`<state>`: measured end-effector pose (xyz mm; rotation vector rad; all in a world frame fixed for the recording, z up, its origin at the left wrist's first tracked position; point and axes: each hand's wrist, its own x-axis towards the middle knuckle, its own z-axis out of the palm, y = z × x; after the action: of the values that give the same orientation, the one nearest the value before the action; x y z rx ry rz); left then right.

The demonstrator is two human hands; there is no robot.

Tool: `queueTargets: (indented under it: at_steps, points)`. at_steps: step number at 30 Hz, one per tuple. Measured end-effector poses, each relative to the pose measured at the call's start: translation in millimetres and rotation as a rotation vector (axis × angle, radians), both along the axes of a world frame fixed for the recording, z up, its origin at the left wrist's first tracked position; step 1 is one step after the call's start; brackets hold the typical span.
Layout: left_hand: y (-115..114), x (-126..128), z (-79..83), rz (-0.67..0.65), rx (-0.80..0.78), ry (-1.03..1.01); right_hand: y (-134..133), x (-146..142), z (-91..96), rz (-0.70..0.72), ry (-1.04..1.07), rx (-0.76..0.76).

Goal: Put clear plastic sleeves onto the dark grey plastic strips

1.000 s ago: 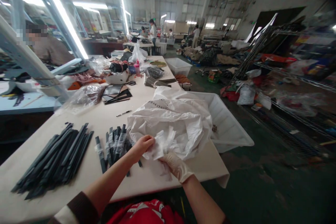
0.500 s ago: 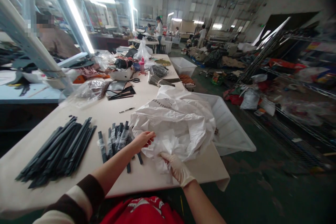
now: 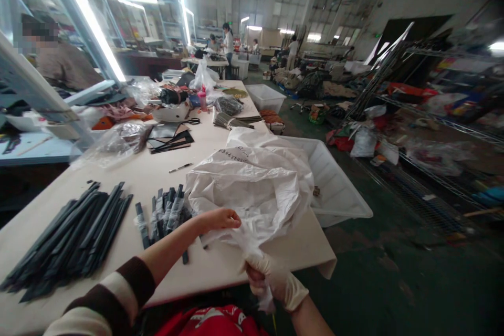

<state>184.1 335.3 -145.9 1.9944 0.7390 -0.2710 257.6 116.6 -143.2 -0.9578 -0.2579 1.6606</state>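
A large white plastic bag (image 3: 252, 184) with dark handwriting lies crumpled on the table, its mouth turned toward me. My right hand (image 3: 271, 281), in a pale glove, is closed round a gathered, twisted end of thin plastic at the bag's near side, over the table's front edge. My bare left hand (image 3: 222, 219) hovers over the bag's near left part with its fingers curled in; whether anything is pinched in them is hidden. Left of it lie dark strips bundled in clear wrap (image 3: 167, 210), partly behind my forearm. A larger heap of loose dark strips (image 3: 74, 236) lies farther left.
The pale table (image 3: 129, 168) also bears a pen (image 3: 180, 168), flat dark pieces (image 3: 171, 137), scissors (image 3: 192, 121) and a clear plastic bag (image 3: 114, 144). A white plastic bin (image 3: 338, 184) stands against its right side. Metal shelving (image 3: 441, 121) stands right; a person (image 3: 66, 63) sits left.
My right hand has pulled the gathered plastic toward me and down, past the table edge. My left hand has moved slightly down and its fingers have curled tighter. The view has shifted right.
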Motion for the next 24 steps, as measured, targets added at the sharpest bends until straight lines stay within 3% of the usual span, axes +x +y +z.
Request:
queueTargets:
  at_steps: [3,6,12,15,21,24]
  points:
    - [22,19,-4.8,0.023,0.205,0.012,-23,25,8.4,-0.281,0.268,0.119]
    - [34,40,-11.5,0.053,0.431,0.018,-35,45,6.5,-0.613,0.316,0.123]
    - [35,56,-14.2,-0.046,0.602,0.095,-25,47,-15.8,-0.801,0.396,-0.069]
    - [16,52,-6.1,-0.132,0.598,0.086,-7,35,-19.1,-0.727,0.437,-0.136]
    - [-62,14,28.6,-0.364,0.418,0.007,31,11,-6.0,-0.404,0.489,-0.081]
    - [-68,-4,37.2,-0.409,0.214,-0.061,38,10,-3.9,-0.407,0.421,-0.091]
